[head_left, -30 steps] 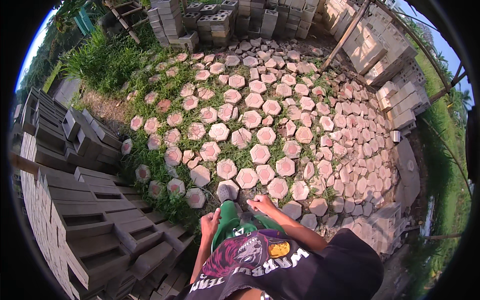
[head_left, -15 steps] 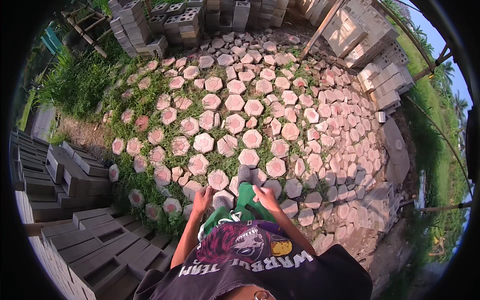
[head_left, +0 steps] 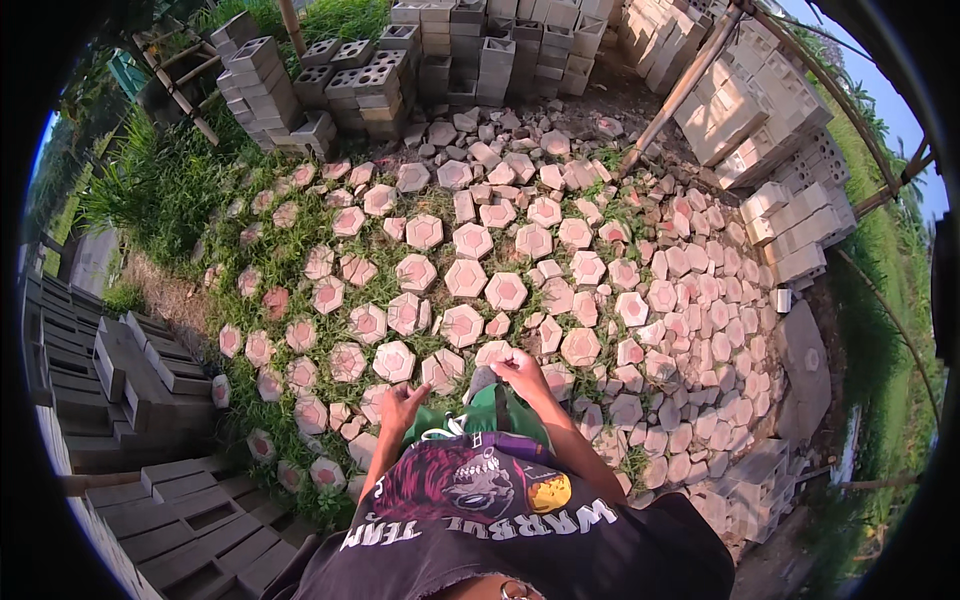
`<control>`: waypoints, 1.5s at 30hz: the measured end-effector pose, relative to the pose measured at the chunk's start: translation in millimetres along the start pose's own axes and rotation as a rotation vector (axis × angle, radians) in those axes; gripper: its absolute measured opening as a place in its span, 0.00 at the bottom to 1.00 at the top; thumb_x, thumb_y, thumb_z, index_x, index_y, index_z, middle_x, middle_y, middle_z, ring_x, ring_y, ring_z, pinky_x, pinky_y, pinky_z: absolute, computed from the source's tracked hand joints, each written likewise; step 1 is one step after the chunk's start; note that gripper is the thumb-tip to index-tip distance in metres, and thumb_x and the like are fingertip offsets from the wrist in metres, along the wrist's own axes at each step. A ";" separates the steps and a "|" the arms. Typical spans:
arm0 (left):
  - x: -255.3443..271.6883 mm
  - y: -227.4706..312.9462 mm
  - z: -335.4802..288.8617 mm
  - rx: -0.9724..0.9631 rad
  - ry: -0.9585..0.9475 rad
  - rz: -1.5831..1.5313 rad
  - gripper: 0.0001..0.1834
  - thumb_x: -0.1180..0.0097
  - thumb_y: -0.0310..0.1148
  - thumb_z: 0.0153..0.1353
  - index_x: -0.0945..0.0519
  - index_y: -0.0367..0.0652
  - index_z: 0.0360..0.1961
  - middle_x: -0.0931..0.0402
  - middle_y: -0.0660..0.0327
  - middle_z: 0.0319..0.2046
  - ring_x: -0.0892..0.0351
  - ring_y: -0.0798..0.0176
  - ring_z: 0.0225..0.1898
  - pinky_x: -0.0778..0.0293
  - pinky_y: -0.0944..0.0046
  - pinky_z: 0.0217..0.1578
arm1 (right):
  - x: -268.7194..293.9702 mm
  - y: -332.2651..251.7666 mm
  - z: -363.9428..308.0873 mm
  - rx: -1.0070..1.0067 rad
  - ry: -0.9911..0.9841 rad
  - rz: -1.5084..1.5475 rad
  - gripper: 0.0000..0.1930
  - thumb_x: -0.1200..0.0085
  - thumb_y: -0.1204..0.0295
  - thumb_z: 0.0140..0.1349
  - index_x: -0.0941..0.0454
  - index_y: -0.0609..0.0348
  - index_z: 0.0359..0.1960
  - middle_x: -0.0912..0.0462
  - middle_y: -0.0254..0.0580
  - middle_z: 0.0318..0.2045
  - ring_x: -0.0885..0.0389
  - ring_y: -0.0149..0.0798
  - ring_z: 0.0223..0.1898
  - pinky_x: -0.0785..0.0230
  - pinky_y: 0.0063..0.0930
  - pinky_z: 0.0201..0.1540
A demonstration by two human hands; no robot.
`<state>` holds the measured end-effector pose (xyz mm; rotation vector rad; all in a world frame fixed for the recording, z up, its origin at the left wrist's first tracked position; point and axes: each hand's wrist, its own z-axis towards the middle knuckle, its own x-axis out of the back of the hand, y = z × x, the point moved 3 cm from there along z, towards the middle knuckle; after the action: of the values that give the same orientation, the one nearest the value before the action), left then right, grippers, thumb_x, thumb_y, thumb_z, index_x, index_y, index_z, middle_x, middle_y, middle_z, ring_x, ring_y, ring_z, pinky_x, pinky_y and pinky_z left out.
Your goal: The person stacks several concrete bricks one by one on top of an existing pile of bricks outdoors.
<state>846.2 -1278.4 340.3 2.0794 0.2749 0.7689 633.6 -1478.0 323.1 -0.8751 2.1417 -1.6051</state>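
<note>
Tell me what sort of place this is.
Probably an outdoor masonry storage yard: hollow blocks stand stacked at the far side, more blocks line the left, and hexagonal pavers lie spread out with grass between many.

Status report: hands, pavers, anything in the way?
Left hand, right hand loosely curled, nothing visibly held. Hexagonal pavers spread ahead. Grass and broken pieces among them.
</note>
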 end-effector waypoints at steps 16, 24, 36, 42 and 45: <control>-70.5 205.4 299.3 -0.034 -0.206 0.071 0.31 0.52 0.56 0.64 0.15 0.39 0.19 0.26 0.61 0.11 0.30 0.69 0.16 0.32 0.64 0.23 | 127.2 -67.3 255.1 -0.187 0.196 0.085 0.21 0.44 0.57 0.63 0.28 0.60 0.19 0.22 0.35 0.21 0.26 0.25 0.23 0.32 0.20 0.28; -59.4 294.4 519.5 -0.198 -0.395 -0.094 0.31 0.71 0.51 0.70 0.26 0.36 0.54 0.22 0.48 0.46 0.22 0.50 0.46 0.28 0.55 0.48 | 196.2 -78.2 390.2 -0.246 0.500 0.348 0.24 0.52 0.52 0.66 0.31 0.62 0.22 0.25 0.40 0.20 0.24 0.32 0.20 0.28 0.24 0.24; -13.7 359.5 651.2 -0.026 -0.109 -0.078 0.33 0.76 0.48 0.70 0.16 0.43 0.43 0.20 0.45 0.43 0.22 0.49 0.49 0.34 0.60 0.54 | 168.8 -172.4 602.3 -0.242 0.204 0.065 0.16 0.35 0.62 0.55 0.28 0.60 0.26 0.24 0.31 0.21 0.27 0.23 0.23 0.34 0.18 0.25; -17.1 414.1 716.4 0.053 -0.087 -0.136 0.35 0.67 0.54 0.70 0.14 0.37 0.32 0.16 0.56 0.30 0.20 0.62 0.37 0.29 0.64 0.45 | 168.4 -204.2 748.3 -0.174 0.060 -0.037 0.25 0.40 0.51 0.57 0.29 0.60 0.17 0.24 0.34 0.18 0.29 0.23 0.22 0.37 0.20 0.24; -15.1 454.9 775.8 0.032 -0.033 -0.136 0.30 0.54 0.51 0.67 0.14 0.36 0.23 0.16 0.58 0.28 0.20 0.66 0.32 0.27 0.66 0.37 | 172.9 -231.1 832.7 -0.131 0.008 0.005 0.24 0.44 0.51 0.61 0.27 0.61 0.18 0.24 0.34 0.19 0.28 0.24 0.22 0.36 0.20 0.26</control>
<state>1271.9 -2070.1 369.6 2.0782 0.4081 0.6514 1056.4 -2250.8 296.7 -0.9027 2.2740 -1.4824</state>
